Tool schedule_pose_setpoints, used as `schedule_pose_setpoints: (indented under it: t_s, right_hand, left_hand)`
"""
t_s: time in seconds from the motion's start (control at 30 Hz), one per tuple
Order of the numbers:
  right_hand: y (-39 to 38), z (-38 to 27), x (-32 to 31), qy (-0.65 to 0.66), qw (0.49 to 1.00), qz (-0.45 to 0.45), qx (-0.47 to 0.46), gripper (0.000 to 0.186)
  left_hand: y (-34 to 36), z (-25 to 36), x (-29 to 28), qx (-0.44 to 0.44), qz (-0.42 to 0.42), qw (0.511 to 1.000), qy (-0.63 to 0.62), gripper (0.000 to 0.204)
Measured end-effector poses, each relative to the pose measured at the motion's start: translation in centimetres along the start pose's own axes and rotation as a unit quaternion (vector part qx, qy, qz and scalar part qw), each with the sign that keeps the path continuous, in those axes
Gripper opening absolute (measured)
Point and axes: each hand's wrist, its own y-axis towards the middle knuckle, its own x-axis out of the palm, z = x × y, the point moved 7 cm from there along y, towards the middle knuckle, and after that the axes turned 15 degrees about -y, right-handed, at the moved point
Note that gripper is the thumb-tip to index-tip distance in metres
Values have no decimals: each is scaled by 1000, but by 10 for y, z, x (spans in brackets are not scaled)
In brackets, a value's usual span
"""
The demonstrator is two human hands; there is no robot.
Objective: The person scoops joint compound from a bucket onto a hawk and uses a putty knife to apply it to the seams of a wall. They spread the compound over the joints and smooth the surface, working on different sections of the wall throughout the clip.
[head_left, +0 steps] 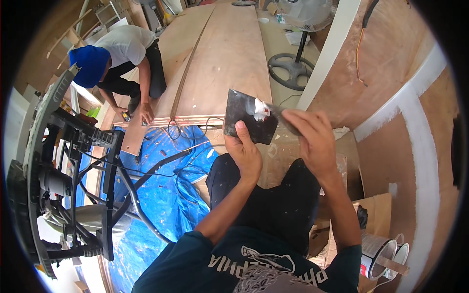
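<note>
My left hand (244, 155) grips a dark, flat, square plate (238, 108) from below, its thumb lying on the near edge. A lump of white putty (261, 110) with a small red streak sits on the plate's right part. In my right hand (316, 144) is a dark, flat-bladed putty knife (289, 122). The blade is at the plate's right edge, close to the putty. Motion blurs the right fingers and blade, so I cannot tell whether they touch the plate.
At the far left a person in a blue cap (90, 66) crouches over a wood strip (133, 139). Plywood sheets (229, 53) lie ahead; a blue tarp (161, 195) and black-framed machine (73, 180) are left. A fan (295, 68), seamed wall panel (386, 146) and can (378, 256) stand right.
</note>
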Motion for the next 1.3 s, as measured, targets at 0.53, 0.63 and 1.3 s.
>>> schedule_pose_setpoints:
  t_s: [0.53, 0.63, 1.3]
  right_hand:
    - [6, -4, 4, 32, 999, -14, -26, 45]
    - [12, -1, -7, 23, 1000, 0, -13, 42]
    - [13, -5, 11, 18, 1000, -12, -19, 39]
  left_hand:
    - [-5, -5, 5, -60, 18, 996, -63, 31]
    - [-4, -6, 3, -55, 14, 995, -86, 32]
    - [-4, -12, -1, -68, 35, 994, -76, 32]
